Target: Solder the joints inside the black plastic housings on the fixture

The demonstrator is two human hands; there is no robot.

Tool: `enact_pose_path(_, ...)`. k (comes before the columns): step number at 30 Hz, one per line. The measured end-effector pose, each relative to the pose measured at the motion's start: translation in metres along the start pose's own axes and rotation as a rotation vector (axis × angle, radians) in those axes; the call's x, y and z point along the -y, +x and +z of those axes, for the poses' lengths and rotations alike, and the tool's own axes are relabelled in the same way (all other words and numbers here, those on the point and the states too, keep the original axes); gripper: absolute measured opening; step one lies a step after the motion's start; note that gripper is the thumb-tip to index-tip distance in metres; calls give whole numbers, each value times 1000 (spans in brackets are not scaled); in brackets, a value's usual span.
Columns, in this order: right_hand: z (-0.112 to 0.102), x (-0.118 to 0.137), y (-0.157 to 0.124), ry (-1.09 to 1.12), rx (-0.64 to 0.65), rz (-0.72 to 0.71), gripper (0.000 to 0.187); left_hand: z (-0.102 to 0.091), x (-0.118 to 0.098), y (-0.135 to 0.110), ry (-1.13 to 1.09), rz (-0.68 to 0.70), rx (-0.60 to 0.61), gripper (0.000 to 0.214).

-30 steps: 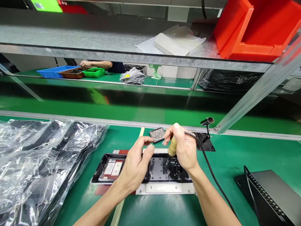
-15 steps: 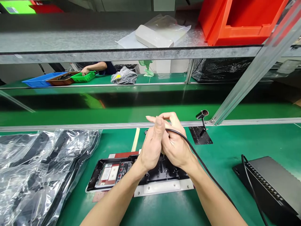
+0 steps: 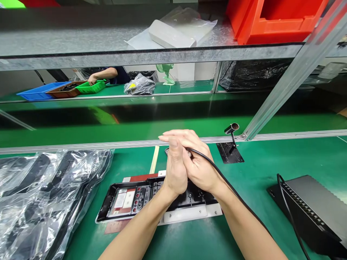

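**Change of state.** Compared with one second earlier, both hands are raised clear of the black housing [image 3: 130, 196] and brought together above its right half. The left hand [image 3: 176, 169] is no longer spread over the middle of the housing, and the tool tip is no longer set down into the right end of the housing. The housing is therefore left untouched at this moment, seated on the white fixture plate [image 3: 189, 213], with its labelled left half fully exposed. The screw tray [image 3: 166, 150], just beyond the housing, is now almost wholly covered by the hands.

**Hand pose.** The left hand is held on edge, fingers extended nearly straight and close together, palm pressed against the right hand [image 3: 200, 169]. Nothing is seen in it, although its inner face is hidden. The right hand is curled closed. The black cable [image 3: 235, 193] emerges from between the hands and is led to the right of the housing, so the corded tool is probably enclosed in this fist; the tool body itself is not visible. Both forearms converge from the near edge, over the front rim of the fixture plate.

**Surroundings.** Bagged black parts [image 3: 48, 187] lie left of the housing, and a grey box [image 3: 314, 206] lies well to its right.
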State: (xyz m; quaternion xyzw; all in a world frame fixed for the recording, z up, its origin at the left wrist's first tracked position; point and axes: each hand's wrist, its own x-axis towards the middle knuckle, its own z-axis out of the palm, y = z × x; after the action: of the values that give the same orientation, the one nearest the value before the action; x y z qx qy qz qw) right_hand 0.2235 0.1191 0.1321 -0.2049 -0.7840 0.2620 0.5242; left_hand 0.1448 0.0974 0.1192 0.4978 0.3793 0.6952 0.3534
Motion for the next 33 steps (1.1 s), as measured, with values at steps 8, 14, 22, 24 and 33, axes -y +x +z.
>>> enact_pose_path(8, 5, -8, -3, 11, 5, -49, 30, -8, 2, -6, 25, 85, -89, 58)
enact_pose_path(14, 4, -9, -5, 32, 39, -11, 31, -6, 1, -4, 43, 151, -148, 55)
enact_pose_path(22, 4, -10, -2, 163, 1, 11, 30, -8, 11, 0, 162, 112, -40, 65)
enact_pose_path(24, 5, -10, -2, 187, -7, 15, 31, -9, 12, 0, 187, 110, -21, 67)
enact_pose_path(33, 8, -12, -2, 172, -48, 25, 32, -10, 15, -1, 186, 88, -14, 66)
